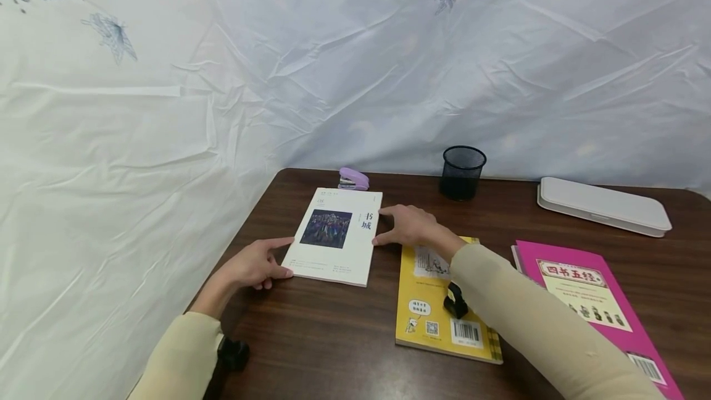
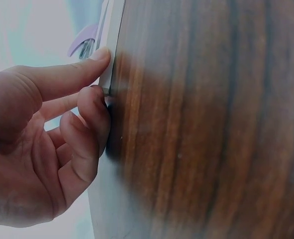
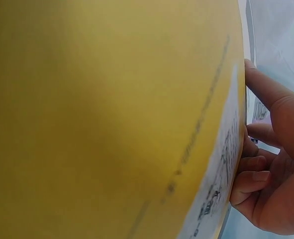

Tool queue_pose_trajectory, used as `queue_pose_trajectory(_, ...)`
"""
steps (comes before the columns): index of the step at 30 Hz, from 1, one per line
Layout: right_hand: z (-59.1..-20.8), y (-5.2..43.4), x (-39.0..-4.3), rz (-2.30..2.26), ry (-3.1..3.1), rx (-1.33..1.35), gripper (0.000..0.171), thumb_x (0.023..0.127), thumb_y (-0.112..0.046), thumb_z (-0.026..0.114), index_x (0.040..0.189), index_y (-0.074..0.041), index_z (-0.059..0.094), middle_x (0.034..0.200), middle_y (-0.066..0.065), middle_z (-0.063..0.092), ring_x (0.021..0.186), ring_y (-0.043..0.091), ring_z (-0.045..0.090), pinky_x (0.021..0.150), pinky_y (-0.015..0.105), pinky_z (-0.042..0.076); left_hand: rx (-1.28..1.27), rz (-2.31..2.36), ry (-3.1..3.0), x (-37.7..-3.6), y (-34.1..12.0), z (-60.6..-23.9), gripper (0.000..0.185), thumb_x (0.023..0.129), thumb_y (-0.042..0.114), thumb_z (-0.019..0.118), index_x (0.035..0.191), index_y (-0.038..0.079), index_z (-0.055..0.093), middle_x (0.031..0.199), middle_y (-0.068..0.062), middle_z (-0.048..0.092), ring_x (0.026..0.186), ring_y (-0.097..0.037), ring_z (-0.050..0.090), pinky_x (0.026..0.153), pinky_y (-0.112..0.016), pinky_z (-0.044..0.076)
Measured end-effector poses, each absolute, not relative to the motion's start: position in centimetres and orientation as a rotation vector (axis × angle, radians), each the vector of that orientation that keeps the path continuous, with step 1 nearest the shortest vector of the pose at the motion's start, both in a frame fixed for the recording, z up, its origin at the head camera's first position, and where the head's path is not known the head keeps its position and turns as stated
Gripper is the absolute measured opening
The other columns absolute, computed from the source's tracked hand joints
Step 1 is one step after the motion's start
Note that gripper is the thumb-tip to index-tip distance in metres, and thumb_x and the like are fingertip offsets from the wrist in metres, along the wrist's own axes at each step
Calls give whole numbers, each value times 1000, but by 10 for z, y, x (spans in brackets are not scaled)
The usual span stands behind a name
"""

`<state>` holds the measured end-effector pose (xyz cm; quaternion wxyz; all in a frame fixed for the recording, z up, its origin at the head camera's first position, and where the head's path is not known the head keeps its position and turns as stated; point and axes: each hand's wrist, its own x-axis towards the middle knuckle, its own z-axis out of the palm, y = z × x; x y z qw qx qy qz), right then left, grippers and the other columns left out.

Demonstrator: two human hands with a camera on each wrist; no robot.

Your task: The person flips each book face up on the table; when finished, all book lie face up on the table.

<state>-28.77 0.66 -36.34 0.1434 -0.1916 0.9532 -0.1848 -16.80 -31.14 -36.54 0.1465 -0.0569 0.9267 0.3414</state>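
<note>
A white book (image 1: 333, 236) with a dark cover picture lies flat near the far left corner of the wooden table (image 1: 333, 338). My left hand (image 1: 280, 258) is at its near left corner, thumb and forefinger pinching that corner (image 2: 109, 59), the other fingers (image 2: 82, 144) curled beside it. My right hand (image 1: 383, 225) touches the book's right edge with forefinger and thumb. Its wrist lies over a yellow book (image 1: 439, 307), which fills the right wrist view (image 3: 112, 109); there the right hand's fingers (image 3: 256, 177) hang loosely curled past the book's edge.
A purple stapler (image 1: 353, 179) sits just behind the white book. A black mesh pen cup (image 1: 463, 171) and a flat white case (image 1: 602, 205) stand along the back edge. A pink book (image 1: 589, 301) lies at the right. A creased white sheet (image 1: 166, 110) hangs behind and to the left.
</note>
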Motion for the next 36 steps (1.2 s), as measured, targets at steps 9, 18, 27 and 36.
queue_pose_trajectory(9,-362,10,-287,-539,2748,-560,87,88,-56,81,161,-21,47,163,12,50,130,34,53,112,61,44,-160,991,2669,-169,-311,-365,77,91,12,83,159,8,47,65,-9,61,51,-17,59,46,-26,45)
queue_pose_trajectory(18,-362,11,-286,-542,2744,-532,88,87,-56,82,161,-21,48,162,13,50,129,35,52,113,63,43,-176,979,2661,-169,-309,-363,77,91,13,84,159,8,48,66,-9,62,51,-17,59,47,-26,45)
queue_pose_trajectory(27,-358,13,-286,-650,2691,-534,85,90,-51,82,160,-18,48,164,13,48,127,33,53,110,53,47,-172,978,2672,-166,-310,-363,78,89,13,85,158,6,48,66,-9,62,51,-17,59,46,-26,46)
queue_pose_trajectory(36,-320,38,-288,-782,2709,-703,66,95,-41,79,151,-12,58,115,11,72,92,23,64,80,36,54,-32,914,2775,-161,-286,-344,75,89,20,86,156,12,53,67,-7,62,49,-16,57,48,-28,47)
